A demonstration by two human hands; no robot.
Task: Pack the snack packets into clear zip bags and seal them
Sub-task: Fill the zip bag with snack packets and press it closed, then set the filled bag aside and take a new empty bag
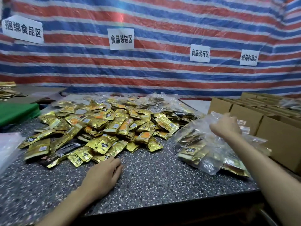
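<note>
Speckled grey-black stone table (146,176) nearest. Left hand (104,173) palm-down on bare table, fingers loose and nearly straight, nothing held, fingertips at near edge of snack packets (101,128). Packets: small flat gold-foil pouches, some with orange print, a few black, in a loose overlapping heap across table centre. Right hand (226,126) further right, fingers curled into top of clear zip bag (203,154). Bag crinkled, glossy, gold packets visible inside, resting on table among other filled bags. Cardboard boxes (276,132) just beside, right. Red-blue-white striped tarp (146,70) behind, white paper signs (121,39) on it.
</note>
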